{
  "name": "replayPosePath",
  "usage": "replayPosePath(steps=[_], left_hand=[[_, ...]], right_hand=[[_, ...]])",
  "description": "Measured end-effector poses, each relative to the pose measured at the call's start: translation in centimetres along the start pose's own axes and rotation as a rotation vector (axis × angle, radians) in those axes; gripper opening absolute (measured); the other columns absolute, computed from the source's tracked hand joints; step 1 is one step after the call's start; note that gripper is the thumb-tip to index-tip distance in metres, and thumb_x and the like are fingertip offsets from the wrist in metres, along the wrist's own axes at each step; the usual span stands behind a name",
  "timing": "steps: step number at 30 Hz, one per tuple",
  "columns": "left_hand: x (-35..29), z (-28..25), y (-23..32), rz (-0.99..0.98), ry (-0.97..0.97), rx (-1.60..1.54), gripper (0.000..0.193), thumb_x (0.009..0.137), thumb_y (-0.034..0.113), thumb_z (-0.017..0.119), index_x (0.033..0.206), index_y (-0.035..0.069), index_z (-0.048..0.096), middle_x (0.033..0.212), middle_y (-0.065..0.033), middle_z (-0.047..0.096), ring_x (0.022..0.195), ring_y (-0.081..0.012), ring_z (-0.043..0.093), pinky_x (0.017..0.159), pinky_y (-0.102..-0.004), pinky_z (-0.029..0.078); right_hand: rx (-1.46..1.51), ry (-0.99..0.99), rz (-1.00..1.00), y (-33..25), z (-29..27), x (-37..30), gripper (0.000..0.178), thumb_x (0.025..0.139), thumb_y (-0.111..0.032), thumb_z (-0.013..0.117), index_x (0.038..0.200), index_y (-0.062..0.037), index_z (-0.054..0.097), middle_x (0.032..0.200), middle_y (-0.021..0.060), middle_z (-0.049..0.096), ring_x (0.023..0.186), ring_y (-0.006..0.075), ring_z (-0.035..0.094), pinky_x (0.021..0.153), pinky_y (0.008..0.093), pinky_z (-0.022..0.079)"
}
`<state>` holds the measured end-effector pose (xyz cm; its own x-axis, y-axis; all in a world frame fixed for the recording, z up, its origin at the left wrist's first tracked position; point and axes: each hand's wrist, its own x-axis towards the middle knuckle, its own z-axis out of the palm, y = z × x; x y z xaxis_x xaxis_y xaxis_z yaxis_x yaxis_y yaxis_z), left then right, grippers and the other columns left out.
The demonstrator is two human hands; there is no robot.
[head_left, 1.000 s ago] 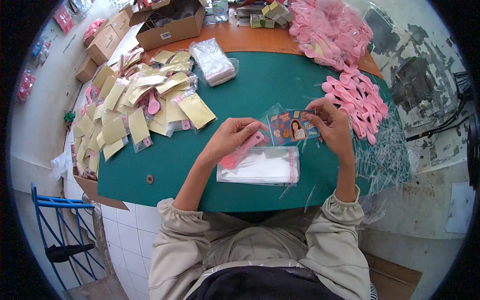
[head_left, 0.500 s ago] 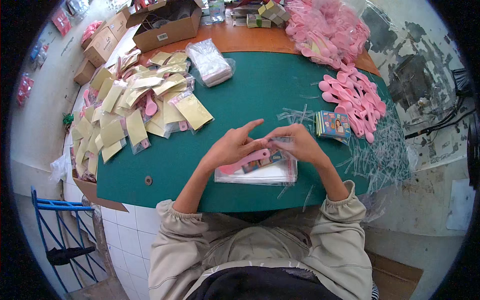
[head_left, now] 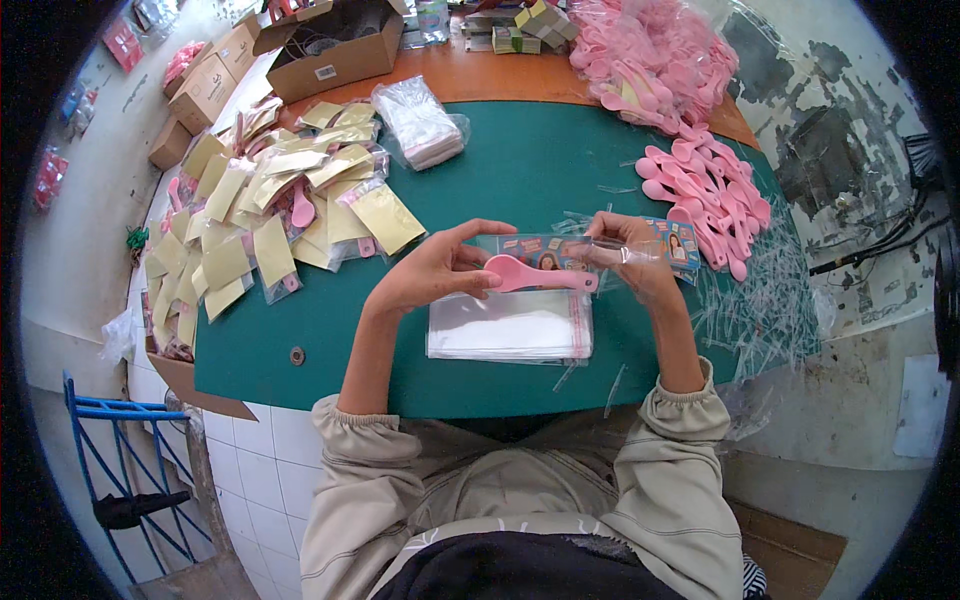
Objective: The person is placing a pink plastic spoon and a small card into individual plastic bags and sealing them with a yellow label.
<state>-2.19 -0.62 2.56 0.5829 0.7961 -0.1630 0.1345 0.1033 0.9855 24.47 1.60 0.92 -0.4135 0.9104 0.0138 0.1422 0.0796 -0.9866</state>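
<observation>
My left hand and my right hand hold up a clear plastic bag between them, over the middle of the table. A pink spoon and a colourful printed card show in the bag, the spoon in front of the card. My left thumb and fingers close round the end by the spoon's bowl. Toward the handle end, my right fingers pinch the clear plastic. Below the hands lies a stack of flat clear bags. More printed cards lie just beyond my right hand.
On the left is a heap of filled packets, with a pack of clear bags beyond it. Loose pink spoons, a big bag of spoons and plastic strips lie on the right. An open carton stands at the back.
Both hands have drawn apart and raised the bag off the stack. The spoon and card have turned from slanted to nearly level, facing me.
</observation>
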Motion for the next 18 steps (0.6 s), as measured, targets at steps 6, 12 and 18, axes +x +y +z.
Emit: replayPosePath(steps=[6,12,18], left_hand=[[0.1,-0.1,-0.6,0.014,0.07,-0.012,0.045,0.081,0.012,0.062,0.122,0.006,0.044,0.093,-0.0075,0.062,0.08,-0.0095,0.057,0.068,-0.0243,0.049],[1.7,1.9,-2.2,-0.03,0.273,-0.129,0.036,0.089,0.026,0.051,0.115,0.002,0.046,0.095,-0.0106,0.061,0.084,-0.0147,0.06,0.071,-0.0268,0.05],[2.1,2.4,-4.3,-0.093,0.2,-0.559,0.043,0.092,0.029,0.043,0.122,-0.001,0.038,0.1,-0.0121,0.059,0.09,-0.0177,0.059,0.077,-0.0312,0.052]], right_hand=[[0.036,-0.034,0.047,-1.4,0.3,-0.4,0.017,0.074,-0.015,0.069,0.076,-0.0014,0.06,0.067,-0.0011,0.057,0.061,0.0039,0.048,0.053,0.02,0.038],[-0.256,0.278,-0.176,-0.4,1.8,0.1,0.022,0.074,-0.018,0.068,0.087,-0.0019,0.064,0.076,0.0048,0.062,0.066,0.0114,0.056,0.06,0.0239,0.045],[-0.581,-0.121,-0.447,-0.6,4.3,0.1,0.031,0.072,-0.024,0.068,0.1,-0.0104,0.062,0.117,0.0152,0.05,0.111,0.0299,0.043,0.094,0.0389,0.035]])
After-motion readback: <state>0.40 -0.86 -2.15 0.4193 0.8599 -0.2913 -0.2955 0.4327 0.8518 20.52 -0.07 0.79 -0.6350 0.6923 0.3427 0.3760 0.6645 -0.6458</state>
